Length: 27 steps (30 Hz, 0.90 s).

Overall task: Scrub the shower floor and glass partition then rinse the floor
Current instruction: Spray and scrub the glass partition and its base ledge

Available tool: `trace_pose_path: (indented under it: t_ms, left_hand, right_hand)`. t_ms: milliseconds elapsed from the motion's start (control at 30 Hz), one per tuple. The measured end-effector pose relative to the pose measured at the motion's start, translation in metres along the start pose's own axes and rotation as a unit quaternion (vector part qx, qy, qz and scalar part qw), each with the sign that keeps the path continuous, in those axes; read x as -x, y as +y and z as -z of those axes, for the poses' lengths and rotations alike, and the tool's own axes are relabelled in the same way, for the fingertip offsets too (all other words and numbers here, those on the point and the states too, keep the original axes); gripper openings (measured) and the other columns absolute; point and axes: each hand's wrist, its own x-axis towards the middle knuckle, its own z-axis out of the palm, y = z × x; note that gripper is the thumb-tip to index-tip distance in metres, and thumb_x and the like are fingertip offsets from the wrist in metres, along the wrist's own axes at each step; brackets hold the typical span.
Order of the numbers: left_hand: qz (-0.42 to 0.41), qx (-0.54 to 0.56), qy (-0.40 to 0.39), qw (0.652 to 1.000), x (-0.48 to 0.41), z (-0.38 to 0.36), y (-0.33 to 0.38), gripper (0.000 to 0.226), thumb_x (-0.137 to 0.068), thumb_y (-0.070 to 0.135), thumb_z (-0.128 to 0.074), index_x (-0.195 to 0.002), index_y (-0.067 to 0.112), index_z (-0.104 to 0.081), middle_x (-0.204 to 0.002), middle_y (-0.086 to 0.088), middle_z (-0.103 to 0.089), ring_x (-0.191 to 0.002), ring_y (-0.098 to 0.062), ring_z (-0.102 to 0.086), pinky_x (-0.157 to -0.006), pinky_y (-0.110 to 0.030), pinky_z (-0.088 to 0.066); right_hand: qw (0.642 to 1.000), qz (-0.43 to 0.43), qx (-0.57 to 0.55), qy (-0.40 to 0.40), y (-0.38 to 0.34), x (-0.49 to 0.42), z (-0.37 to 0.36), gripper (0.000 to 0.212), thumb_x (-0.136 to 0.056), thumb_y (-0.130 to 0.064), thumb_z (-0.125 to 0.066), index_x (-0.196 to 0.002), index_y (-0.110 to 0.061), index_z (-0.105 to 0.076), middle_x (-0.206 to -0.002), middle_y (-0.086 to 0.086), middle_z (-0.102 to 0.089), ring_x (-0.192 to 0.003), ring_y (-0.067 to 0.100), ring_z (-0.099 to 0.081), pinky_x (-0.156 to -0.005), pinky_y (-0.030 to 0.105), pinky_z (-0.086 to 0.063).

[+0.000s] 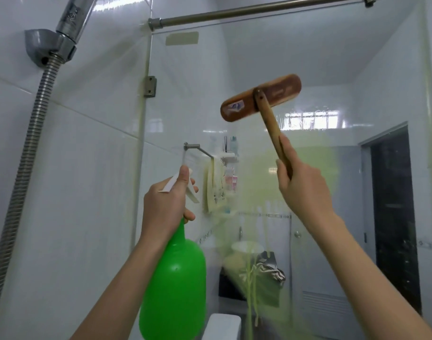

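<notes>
Left hand (164, 204) grips spray bottle (173, 285); right hand (302, 185) grips brush (260, 98), seemingly against glass partition (332, 57).

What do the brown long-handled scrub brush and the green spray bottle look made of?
Brown long-handled scrub brush: apparently varnished wood, with grain-like streaks and a glossy sheen. Green spray bottle: probably plastic, uniformly coloured, smooth, softly glossy.

The spray bottle (173, 278) is bright green with a white trigger head (169, 185). The brush (260, 98) is reddish-brown wood with a pale sticker (234, 107) on its back. Yellow-green streaks (253, 278) run down the glass partition (308, 57). The wall tiles (82, 155) are glossy white, and the ribbed shower hose (29, 153) is silver-grey.
</notes>
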Motion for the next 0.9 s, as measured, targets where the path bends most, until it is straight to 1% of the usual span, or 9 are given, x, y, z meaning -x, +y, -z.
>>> trace_pose_path:
  t_ms: [67,167,233,367,467,567,667,767,900]
  left_hand:
    - [-0.001,0.003,0.007,1.0,0.004,-0.001,0.001,0.043,-0.095,0.057,-0.046,-0.085,0.025,-0.072,-0.084,0.002,-0.076,-0.037,-0.014,-0.056,-0.052,-0.027,-0.045]
    - [-0.003,0.002,0.003,1.0,0.01,-0.001,0.001,0.04,-0.096,0.056,-0.045,-0.083,0.028,-0.071,-0.087,0.004,-0.076,-0.037,-0.015,-0.055,-0.053,-0.027,-0.044]
    - [-0.004,0.007,-0.001,1.0,0.015,-0.002,0.001,0.038,-0.096,0.056,-0.046,-0.081,0.031,-0.07,-0.087,0.005,-0.076,-0.036,-0.015,-0.054,-0.055,-0.028,-0.046]
    - [0.003,-0.006,-0.021,1.0,0.03,-0.017,0.002,0.04,-0.096,0.057,-0.046,-0.082,0.029,-0.071,-0.086,0.003,-0.076,-0.037,-0.016,-0.055,-0.051,-0.026,-0.045]
    - [0.003,0.007,-0.014,1.0,0.039,-0.023,0.0,0.038,-0.094,0.06,-0.046,-0.078,0.036,-0.071,-0.082,-0.005,-0.076,-0.037,-0.017,-0.055,-0.055,-0.032,-0.047]
    - [0.003,0.011,-0.024,1.0,0.048,-0.026,0.002,0.039,-0.095,0.059,-0.046,-0.077,0.035,-0.071,-0.084,0.001,-0.077,-0.037,-0.017,-0.054,-0.056,-0.033,-0.048]
    - [0.009,0.005,-0.041,0.999,0.057,-0.033,0.006,0.038,-0.096,0.057,-0.046,-0.08,0.034,-0.071,-0.088,0.003,-0.077,-0.037,-0.017,-0.053,-0.055,-0.03,-0.046]
    - [0.018,0.008,-0.056,0.998,0.069,-0.04,0.008,0.037,-0.096,0.057,-0.046,-0.084,0.033,-0.071,-0.091,0.005,-0.076,-0.036,-0.016,-0.052,-0.052,-0.029,-0.046]
    - [0.024,0.025,-0.057,0.998,0.083,-0.043,0.007,0.033,-0.097,0.056,-0.046,-0.087,0.036,-0.07,-0.091,0.006,-0.076,-0.035,-0.015,-0.05,-0.048,-0.025,-0.043]
  right_hand:
    - [1.0,-0.017,-0.011,-0.006,0.017,0.051,0.004,0.06,-0.099,-0.027,-0.045,-0.151,-0.035,-0.018,-0.051,0.003,-0.051,-0.04,0.021,-0.047,-0.038,0.034,-0.038]
    - [0.997,-0.057,0.006,-0.055,0.025,0.139,0.015,0.067,-0.093,-0.024,-0.054,-0.15,-0.035,-0.02,-0.043,-0.001,-0.047,-0.032,0.016,-0.042,-0.033,0.032,-0.036]
    - [0.999,-0.017,0.017,-0.034,0.03,0.119,0.014,0.066,-0.094,-0.024,-0.053,-0.151,-0.033,-0.02,-0.046,0.001,-0.049,-0.035,0.018,-0.044,-0.035,0.034,-0.038]
    - [1.0,-0.015,-0.01,-0.009,0.04,0.045,0.025,0.057,-0.1,-0.029,-0.041,-0.151,-0.038,-0.015,-0.06,0.004,-0.054,-0.047,0.024,-0.051,-0.047,0.045,-0.048]
    - [0.999,-0.038,-0.019,-0.015,0.063,0.111,0.027,0.062,-0.098,-0.03,-0.044,-0.151,-0.04,-0.014,-0.053,0.001,-0.051,-0.041,0.019,-0.05,-0.041,0.044,-0.048]
    - [0.995,-0.064,0.011,-0.075,0.065,0.193,0.041,0.074,-0.093,-0.023,-0.055,-0.15,-0.042,-0.01,-0.043,-0.004,-0.046,-0.032,0.013,-0.044,-0.031,0.032,-0.042]
    - [0.998,-0.034,0.036,-0.027,0.075,0.142,0.045,0.063,-0.096,-0.023,-0.051,-0.151,-0.033,-0.021,-0.05,0.004,-0.053,-0.038,0.022,-0.048,-0.037,0.038,-0.043]
    - [0.999,-0.047,0.005,-0.004,0.079,0.091,0.06,0.057,-0.1,-0.026,-0.043,-0.152,-0.032,-0.018,-0.057,0.005,-0.054,-0.046,0.023,-0.05,-0.047,0.045,-0.048]
    - [0.993,-0.118,0.004,-0.026,0.095,0.179,0.072,0.066,-0.098,-0.024,-0.046,-0.15,-0.044,-0.009,-0.049,0.006,-0.049,-0.039,0.024,-0.047,-0.04,0.044,-0.045]
